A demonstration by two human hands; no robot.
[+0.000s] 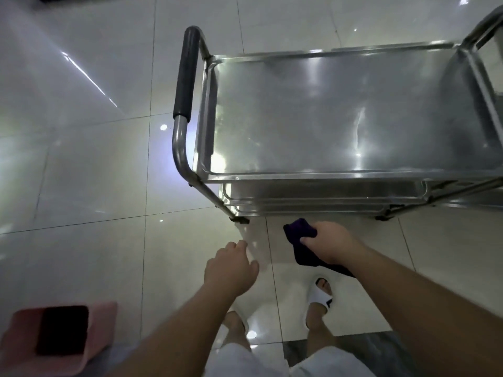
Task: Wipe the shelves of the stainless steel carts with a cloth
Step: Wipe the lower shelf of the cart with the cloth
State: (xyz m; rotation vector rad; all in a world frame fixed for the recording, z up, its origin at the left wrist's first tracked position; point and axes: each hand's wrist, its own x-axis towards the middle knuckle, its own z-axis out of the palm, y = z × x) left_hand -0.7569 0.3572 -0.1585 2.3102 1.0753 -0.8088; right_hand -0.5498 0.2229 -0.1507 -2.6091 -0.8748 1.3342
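Observation:
A stainless steel cart (pixel 340 175) stands on the tiled floor in front of me, its bare top shelf (pixel 326 118) shining. Lower shelves (pixel 313 198) show beneath the near rim. A black-padded push handle (pixel 186 74) curves up at the cart's left end. My right hand (pixel 330 244) grips a dark purple cloth (pixel 300 240) just below the cart's near edge, above the floor. My left hand (pixel 231 268) hovers to the left of it with loosely curled fingers, holding nothing.
A second steel cart (pixel 487 58) abuts the first at the far right. A pink bin with a dark inside (pixel 64 333) sits at the bottom left. My feet in white slippers (pixel 319 295) stand close to the cart. Glossy tiles stretch to the left.

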